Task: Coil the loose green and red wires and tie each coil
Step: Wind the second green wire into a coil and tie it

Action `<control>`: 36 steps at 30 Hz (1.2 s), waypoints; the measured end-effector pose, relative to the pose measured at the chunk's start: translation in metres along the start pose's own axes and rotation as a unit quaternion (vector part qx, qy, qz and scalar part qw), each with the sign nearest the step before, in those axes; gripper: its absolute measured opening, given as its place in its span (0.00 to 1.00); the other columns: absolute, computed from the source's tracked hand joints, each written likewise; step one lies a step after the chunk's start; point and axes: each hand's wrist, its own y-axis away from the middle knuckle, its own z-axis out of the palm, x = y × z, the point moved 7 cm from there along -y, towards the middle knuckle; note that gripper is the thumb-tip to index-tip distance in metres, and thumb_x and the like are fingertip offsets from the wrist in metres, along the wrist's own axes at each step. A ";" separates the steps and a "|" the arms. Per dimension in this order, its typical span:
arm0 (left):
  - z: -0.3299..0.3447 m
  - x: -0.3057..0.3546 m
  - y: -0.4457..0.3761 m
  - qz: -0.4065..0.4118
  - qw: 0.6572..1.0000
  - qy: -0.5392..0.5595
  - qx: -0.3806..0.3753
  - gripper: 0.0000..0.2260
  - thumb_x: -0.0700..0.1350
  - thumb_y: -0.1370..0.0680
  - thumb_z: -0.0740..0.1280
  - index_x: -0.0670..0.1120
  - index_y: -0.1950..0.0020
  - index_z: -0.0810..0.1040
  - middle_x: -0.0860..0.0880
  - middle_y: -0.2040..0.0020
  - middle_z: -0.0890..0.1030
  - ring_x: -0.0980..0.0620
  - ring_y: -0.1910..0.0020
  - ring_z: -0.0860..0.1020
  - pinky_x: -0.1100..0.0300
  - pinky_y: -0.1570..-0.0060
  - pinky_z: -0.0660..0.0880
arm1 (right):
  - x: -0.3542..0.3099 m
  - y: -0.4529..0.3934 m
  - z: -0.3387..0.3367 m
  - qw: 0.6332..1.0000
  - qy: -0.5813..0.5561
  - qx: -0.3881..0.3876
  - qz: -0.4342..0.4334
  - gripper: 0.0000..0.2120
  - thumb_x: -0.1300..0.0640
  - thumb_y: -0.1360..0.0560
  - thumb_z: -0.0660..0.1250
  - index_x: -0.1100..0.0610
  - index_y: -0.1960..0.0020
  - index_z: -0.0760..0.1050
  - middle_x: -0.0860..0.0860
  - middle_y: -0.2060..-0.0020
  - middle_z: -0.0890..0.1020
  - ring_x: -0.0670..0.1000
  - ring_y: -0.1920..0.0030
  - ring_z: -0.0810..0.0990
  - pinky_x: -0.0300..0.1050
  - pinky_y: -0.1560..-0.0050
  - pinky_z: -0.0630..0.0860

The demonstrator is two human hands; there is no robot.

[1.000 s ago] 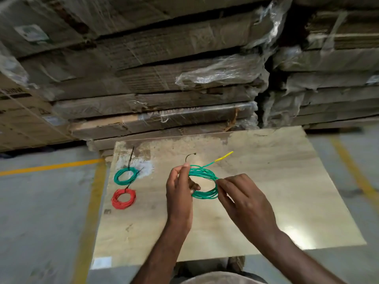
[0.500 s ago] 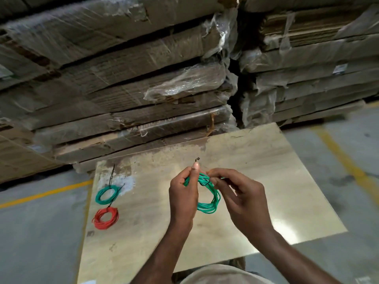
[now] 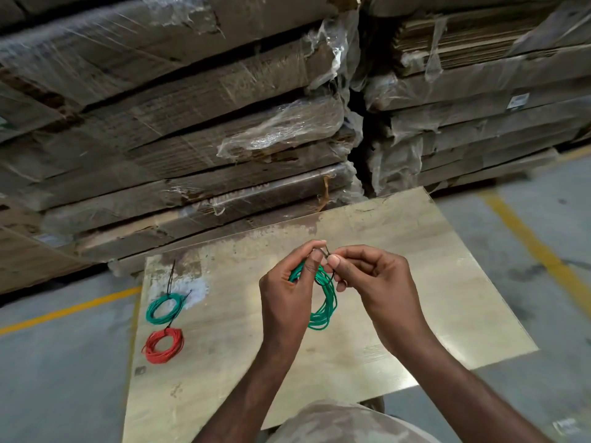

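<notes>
A green wire coil [image 3: 326, 302] hangs upright between my two hands above the wooden board [image 3: 415, 282]. My left hand [image 3: 287, 292] pinches the coil's top with thumb and forefinger. My right hand [image 3: 374, 276] pinches a thin black tie [image 3: 327, 252] at the same spot, fingertips touching the left thumb. On the board's left side lie a tied green coil [image 3: 165, 307] with black tie ends sticking out and, just nearer to me, a tied red coil [image 3: 163, 345].
Stacks of flattened cardboard wrapped in plastic film [image 3: 224, 129] rise right behind the board. Grey concrete floor with yellow lines [image 3: 537, 247] surrounds it. My knee [image 3: 345, 423] shows at the bottom edge.
The hands have come together at the coil's top, and the coil has turned from lying open to hanging edge-on. The yellow wire end is out of sight. The camera has tilted up.
</notes>
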 end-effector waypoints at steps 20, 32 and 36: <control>-0.011 -0.010 -0.006 0.031 0.995 -0.087 -0.042 0.08 0.50 0.14 0.69 0.51 0.42 0.88 0.57 0.55 0.87 0.52 0.55 0.85 0.62 0.57 0.79 | -0.015 0.009 0.005 0.987 0.135 0.048 -0.066 0.03 0.57 0.23 0.79 0.50 0.51 0.90 0.47 0.62 0.90 0.43 0.64 0.85 0.45 0.60 0.84; -0.007 -0.013 0.000 0.011 0.997 -0.048 -0.051 0.10 0.46 0.14 0.69 0.47 0.37 0.88 0.57 0.47 0.89 0.58 0.46 0.87 0.66 0.48 0.81 | -0.017 0.013 0.011 0.959 0.255 0.063 -0.106 0.03 0.56 0.21 0.77 0.52 0.48 0.89 0.45 0.63 0.88 0.48 0.61 0.86 0.44 0.59 0.85; -0.007 -0.012 0.000 0.020 0.997 -0.049 -0.051 0.11 0.46 0.14 0.70 0.46 0.35 0.87 0.57 0.46 0.89 0.60 0.46 0.87 0.64 0.46 0.83 | -0.020 0.013 0.012 0.956 0.265 0.064 -0.111 0.02 0.57 0.21 0.77 0.53 0.49 0.89 0.46 0.64 0.87 0.47 0.61 0.85 0.36 0.61 0.82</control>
